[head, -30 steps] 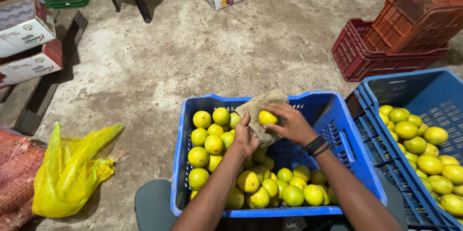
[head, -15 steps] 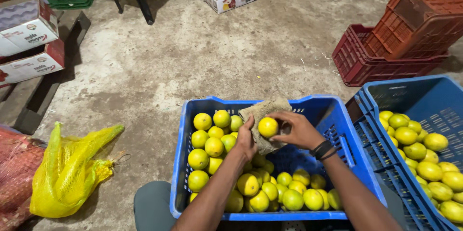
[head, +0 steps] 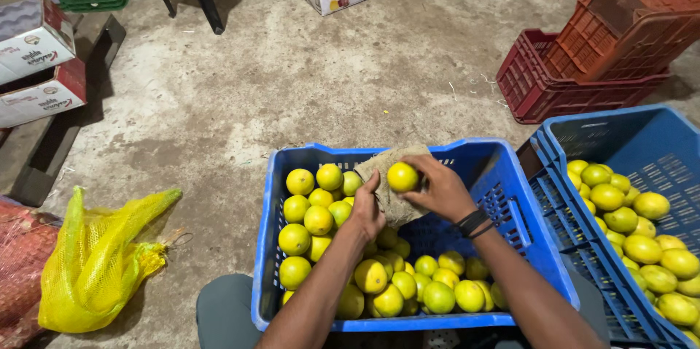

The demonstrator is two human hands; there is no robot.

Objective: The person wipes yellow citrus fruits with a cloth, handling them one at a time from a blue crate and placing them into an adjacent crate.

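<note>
Citrus (head: 403, 177) pinched in right hand (head: 440, 190), left hand (head: 368, 210) gripping burlap cloth (head: 391, 181), blue crate (head: 510, 192) holding yellow-green fruit.

crate (head: 503, 167) right half open | fruit pile (head: 313, 210) blocks left | far wall probably close

Bare forearms; black wristbands (head: 472, 222) (right).

Two blue crates (head: 510, 196) (two red crates (head: 583, 79))
</note>
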